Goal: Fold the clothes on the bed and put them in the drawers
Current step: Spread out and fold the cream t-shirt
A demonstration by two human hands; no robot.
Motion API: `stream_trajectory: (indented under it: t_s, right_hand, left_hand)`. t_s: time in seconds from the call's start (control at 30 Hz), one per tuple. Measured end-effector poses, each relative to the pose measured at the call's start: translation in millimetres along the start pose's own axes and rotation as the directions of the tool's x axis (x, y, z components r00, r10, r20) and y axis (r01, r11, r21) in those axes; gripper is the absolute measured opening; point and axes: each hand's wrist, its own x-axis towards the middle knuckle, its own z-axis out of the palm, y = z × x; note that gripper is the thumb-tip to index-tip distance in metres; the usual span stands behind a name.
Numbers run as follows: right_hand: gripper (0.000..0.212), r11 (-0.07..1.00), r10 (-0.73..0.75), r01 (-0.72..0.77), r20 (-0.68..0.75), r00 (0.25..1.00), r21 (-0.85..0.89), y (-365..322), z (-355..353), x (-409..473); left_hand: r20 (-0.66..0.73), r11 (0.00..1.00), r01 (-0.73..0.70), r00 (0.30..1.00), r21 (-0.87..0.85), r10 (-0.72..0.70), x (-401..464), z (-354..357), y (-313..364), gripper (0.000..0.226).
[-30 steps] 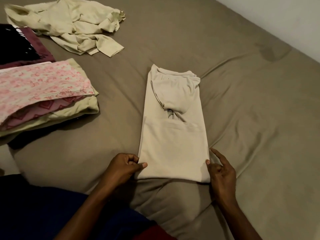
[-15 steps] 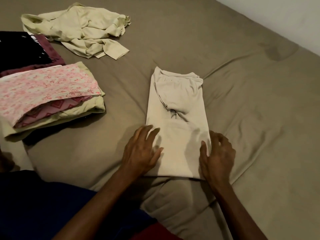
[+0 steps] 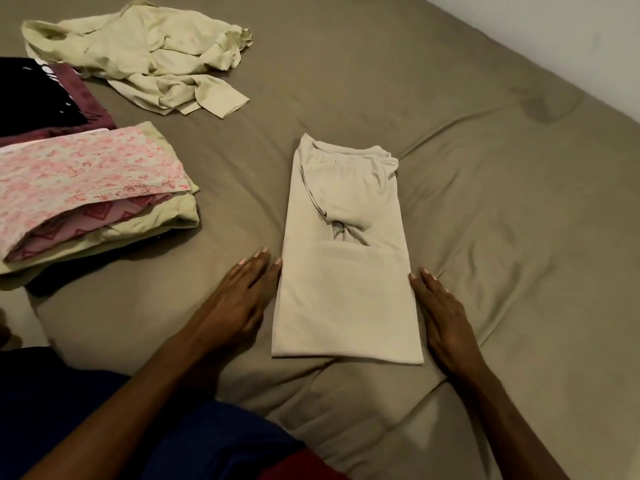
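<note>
Smoothing done, our flat left hand and right hand have slid off the long-folded beige cotton shirt, holding nothing; next comes the crosswise fold.

Brown bed, beige folded shirt, folded stack

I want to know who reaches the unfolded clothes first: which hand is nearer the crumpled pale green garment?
Left. The left hand lies below the crumpled pale green garment; the right hand lies farther right.
</note>
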Motion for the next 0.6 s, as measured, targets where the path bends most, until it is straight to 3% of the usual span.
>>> stream_trajectory:
  t_s: [0.17, 0.33, 0.4, 0.5, 0.6]
  right_hand:
    - [0.052, 0.987, -0.076, 0.074, 0.01, 0.997, 0.142, 1.4, -6.2, -3.5]
    - [0.038, 0.97, -0.12, 0.105, 0.056, 0.991, 0.221, -8.7, -10.0, 13.8]
    - [0.04, 0.941, -0.158, 0.131, 0.065, 0.985, 0.312, -14.7, -25.3, 29.0]
    - [0.035, 0.845, -0.124, 0.072, 0.062, 0.99, 0.529, -27.2, -56.4, 68.2]
    - [0.034, 0.717, 0.066, -0.031, -0.023, 0.998, 0.697, -46.7, -79.0, 133.2]
  left_hand:
    - [-0.155, 0.981, -0.189, 0.969, 0.04, 0.193, -5.9, -2.6, 11.9, 0.055]
    - [-0.149, 0.949, -0.313, 0.937, 0.045, 0.316, 13.7, 2.8, 12.2, 0.037]
    - [-0.213, 0.954, -0.265, 0.949, -0.139, 0.232, 22.4, -10.3, 16.6, 0.034]
    - [-0.288, 0.88, -0.056, 0.953, -0.471, -0.094, 53.1, -48.0, 31.2, 0.028]
    - [-0.164, 0.549, 0.091, 0.903, -0.831, -0.398, 121.3, -82.3, 37.6, 0.017]
